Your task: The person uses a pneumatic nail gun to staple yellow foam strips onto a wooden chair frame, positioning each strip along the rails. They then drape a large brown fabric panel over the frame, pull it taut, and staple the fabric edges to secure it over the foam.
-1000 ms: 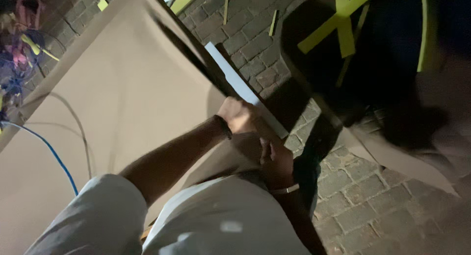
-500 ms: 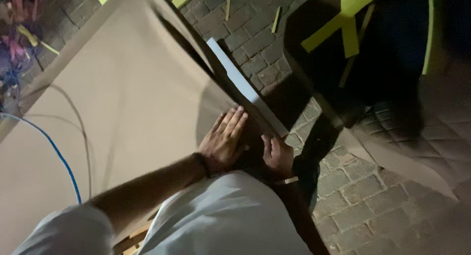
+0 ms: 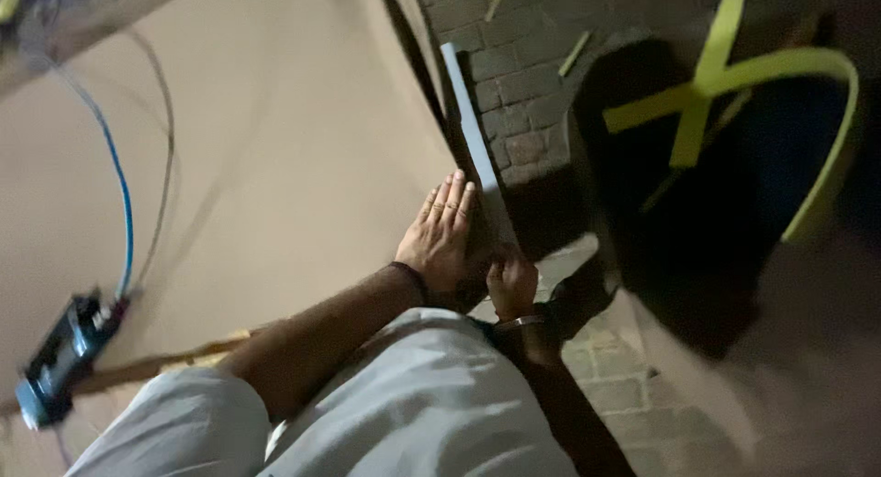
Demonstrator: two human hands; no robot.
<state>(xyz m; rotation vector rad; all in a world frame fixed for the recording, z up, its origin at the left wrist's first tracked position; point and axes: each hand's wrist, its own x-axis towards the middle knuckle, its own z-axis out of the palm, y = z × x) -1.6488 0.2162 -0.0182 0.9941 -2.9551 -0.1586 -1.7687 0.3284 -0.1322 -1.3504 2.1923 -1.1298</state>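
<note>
At the board edge, left hand (image 3: 440,238) presses flat, fingers together, steadying the brown sheet (image 3: 275,147); right hand (image 3: 511,284) clamps the grey strip (image 3: 468,119).

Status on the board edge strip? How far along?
Done: the grey edge strip already lies along the right edge of the large tan board. In hand: the left hand presses flat on the board beside the strip, and the right hand grips the strip's near end. Left: cannot tell if it is fixed; the tool with the blue hose lies untouched at the far side.
</note>
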